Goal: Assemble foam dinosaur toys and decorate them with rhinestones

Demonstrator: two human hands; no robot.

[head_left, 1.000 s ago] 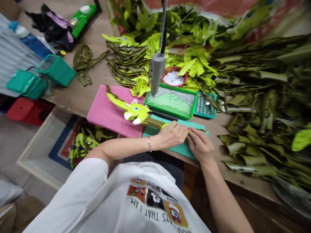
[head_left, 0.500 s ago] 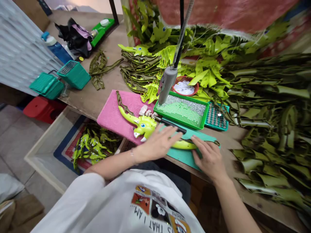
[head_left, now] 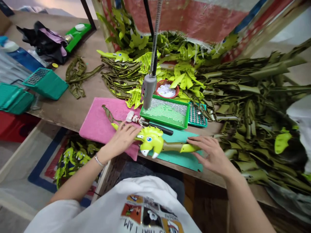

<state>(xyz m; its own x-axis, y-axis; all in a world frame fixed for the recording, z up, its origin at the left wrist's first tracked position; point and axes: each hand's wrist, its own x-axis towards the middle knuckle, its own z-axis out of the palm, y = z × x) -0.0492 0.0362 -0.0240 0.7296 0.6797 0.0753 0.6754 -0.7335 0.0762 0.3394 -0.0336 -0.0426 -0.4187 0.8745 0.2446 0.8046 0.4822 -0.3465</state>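
A brown desk [head_left: 58, 108] carries a broad heap of olive-green plastic parts [head_left: 252, 90], a flat pink fabric pad [head_left: 97, 119] and a thin teal mat [head_left: 179, 157]. The long lime-and-olive plastic dinosaur-headed toy [head_left: 155, 139] stretches across pad and mat, just in front of a green perforated plastic tray [head_left: 165, 123]. The right hand's [head_left: 211, 153] thumb and fingers straddle the toy's right end; the left hand's [head_left: 122, 137] fingers spread over its left limb. Whether either grips, I cannot tell.
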